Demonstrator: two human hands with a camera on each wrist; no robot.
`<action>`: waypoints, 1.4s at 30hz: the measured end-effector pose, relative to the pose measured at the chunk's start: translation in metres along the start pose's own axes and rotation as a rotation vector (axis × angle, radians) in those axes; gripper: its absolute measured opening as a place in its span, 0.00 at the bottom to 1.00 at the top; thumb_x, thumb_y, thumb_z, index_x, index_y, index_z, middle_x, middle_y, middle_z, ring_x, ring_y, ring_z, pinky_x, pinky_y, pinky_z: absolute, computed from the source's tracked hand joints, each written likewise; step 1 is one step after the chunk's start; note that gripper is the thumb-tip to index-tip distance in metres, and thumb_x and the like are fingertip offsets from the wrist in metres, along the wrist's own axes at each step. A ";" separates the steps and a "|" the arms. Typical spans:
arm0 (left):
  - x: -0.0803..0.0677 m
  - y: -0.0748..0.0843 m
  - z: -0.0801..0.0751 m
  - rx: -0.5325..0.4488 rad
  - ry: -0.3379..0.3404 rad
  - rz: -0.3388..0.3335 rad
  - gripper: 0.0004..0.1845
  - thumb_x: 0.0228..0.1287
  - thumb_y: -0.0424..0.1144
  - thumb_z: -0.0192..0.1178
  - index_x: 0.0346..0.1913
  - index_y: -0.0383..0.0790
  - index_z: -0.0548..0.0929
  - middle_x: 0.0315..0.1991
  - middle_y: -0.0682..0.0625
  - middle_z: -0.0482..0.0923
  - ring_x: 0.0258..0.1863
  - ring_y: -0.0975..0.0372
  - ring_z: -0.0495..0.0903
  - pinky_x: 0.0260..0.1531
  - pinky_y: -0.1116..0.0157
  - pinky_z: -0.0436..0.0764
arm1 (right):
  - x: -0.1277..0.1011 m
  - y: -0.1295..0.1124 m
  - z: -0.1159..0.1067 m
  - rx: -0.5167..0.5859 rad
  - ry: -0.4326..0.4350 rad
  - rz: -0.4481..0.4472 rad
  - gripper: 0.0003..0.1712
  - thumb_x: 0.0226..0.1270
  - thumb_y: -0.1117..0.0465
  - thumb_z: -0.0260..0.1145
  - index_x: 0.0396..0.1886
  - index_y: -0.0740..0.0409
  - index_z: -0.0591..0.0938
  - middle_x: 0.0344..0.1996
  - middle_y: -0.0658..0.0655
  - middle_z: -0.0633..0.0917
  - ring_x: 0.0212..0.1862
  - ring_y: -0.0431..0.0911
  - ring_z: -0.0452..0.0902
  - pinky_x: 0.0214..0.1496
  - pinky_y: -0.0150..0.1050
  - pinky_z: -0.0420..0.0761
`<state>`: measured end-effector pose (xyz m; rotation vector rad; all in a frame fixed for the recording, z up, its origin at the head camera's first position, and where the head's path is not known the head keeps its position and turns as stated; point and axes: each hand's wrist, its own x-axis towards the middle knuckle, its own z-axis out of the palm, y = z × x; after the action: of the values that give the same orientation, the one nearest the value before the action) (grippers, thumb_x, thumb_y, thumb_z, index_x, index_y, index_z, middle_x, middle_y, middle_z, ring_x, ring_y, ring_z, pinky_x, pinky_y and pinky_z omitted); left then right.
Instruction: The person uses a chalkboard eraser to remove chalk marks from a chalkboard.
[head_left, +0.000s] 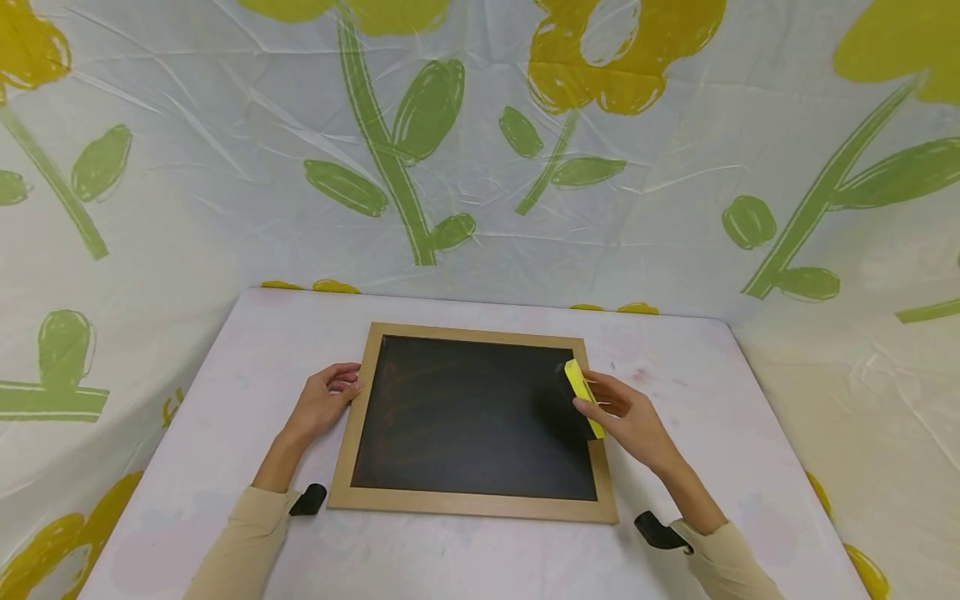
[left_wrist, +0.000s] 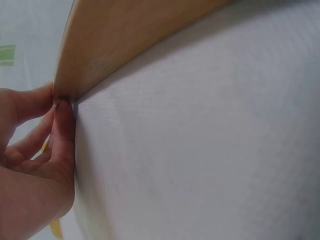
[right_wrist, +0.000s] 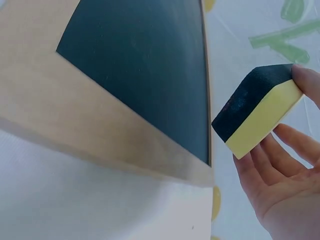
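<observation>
A small chalkboard [head_left: 472, 417] with a pale wooden frame lies on the table, its dark surface marked by faint brownish smears at the left. My left hand [head_left: 324, 400] pinches the frame's left edge between thumb and index finger; the left wrist view shows those fingers meeting at the wooden frame [left_wrist: 100, 45]. Over the board's right side, my right hand [head_left: 630, 415] grips a chalkboard eraser [head_left: 582, 396] with a yellow back. In the right wrist view the eraser [right_wrist: 262, 117] shows its black felt side facing the board, held between thumb and fingers, raised off the surface.
A white table [head_left: 480, 554] with faint printed patches bears the board. Behind and beside it hangs a white cloth [head_left: 480, 150] printed with yellow flowers and green stems. Black straps [head_left: 660, 531] show by both wrists, below beige sleeves.
</observation>
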<state>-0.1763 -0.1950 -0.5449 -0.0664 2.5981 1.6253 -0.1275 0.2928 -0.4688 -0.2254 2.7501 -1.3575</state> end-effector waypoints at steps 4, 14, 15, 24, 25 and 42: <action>0.000 0.001 0.001 0.002 0.002 -0.001 0.21 0.73 0.33 0.63 0.64 0.29 0.78 0.50 0.36 0.81 0.46 0.51 0.81 0.37 0.74 0.77 | -0.003 0.004 -0.006 -0.008 0.008 0.031 0.35 0.73 0.48 0.69 0.74 0.55 0.72 0.65 0.62 0.79 0.63 0.59 0.78 0.60 0.45 0.79; -0.001 0.001 0.000 0.023 -0.009 0.000 0.22 0.74 0.36 0.63 0.65 0.30 0.77 0.51 0.36 0.81 0.47 0.51 0.81 0.38 0.73 0.77 | -0.011 0.012 -0.016 0.029 0.046 0.084 0.35 0.76 0.48 0.65 0.76 0.54 0.70 0.67 0.61 0.77 0.64 0.58 0.76 0.53 0.26 0.75; -0.001 0.001 0.000 0.025 -0.009 -0.004 0.22 0.74 0.36 0.62 0.65 0.30 0.77 0.51 0.37 0.81 0.47 0.51 0.81 0.38 0.73 0.77 | -0.012 0.013 -0.017 0.034 0.051 0.088 0.35 0.76 0.48 0.65 0.76 0.54 0.70 0.67 0.60 0.77 0.63 0.58 0.76 0.53 0.25 0.75; -0.001 0.004 0.000 0.037 -0.017 -0.021 0.22 0.75 0.37 0.62 0.66 0.31 0.77 0.52 0.37 0.81 0.48 0.51 0.81 0.39 0.73 0.77 | -0.015 0.019 -0.029 0.059 0.085 0.129 0.37 0.76 0.47 0.64 0.78 0.54 0.67 0.70 0.62 0.74 0.66 0.60 0.74 0.53 0.22 0.72; -0.001 0.004 0.000 0.037 -0.017 -0.021 0.22 0.75 0.37 0.62 0.66 0.31 0.77 0.52 0.37 0.81 0.48 0.51 0.81 0.39 0.73 0.77 | -0.016 0.020 -0.031 0.059 0.086 0.134 0.37 0.76 0.47 0.64 0.79 0.54 0.66 0.71 0.63 0.73 0.67 0.61 0.73 0.53 0.21 0.71; 0.001 0.003 -0.001 0.039 -0.014 -0.038 0.22 0.75 0.37 0.62 0.66 0.33 0.77 0.51 0.38 0.81 0.47 0.52 0.81 0.38 0.74 0.78 | -0.024 0.044 -0.057 0.184 0.106 0.244 0.41 0.82 0.42 0.52 0.81 0.62 0.56 0.73 0.69 0.65 0.53 0.25 0.71 0.50 0.20 0.75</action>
<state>-0.1771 -0.1945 -0.5417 -0.1013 2.6011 1.5563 -0.1154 0.3679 -0.4690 0.1905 2.6017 -1.5792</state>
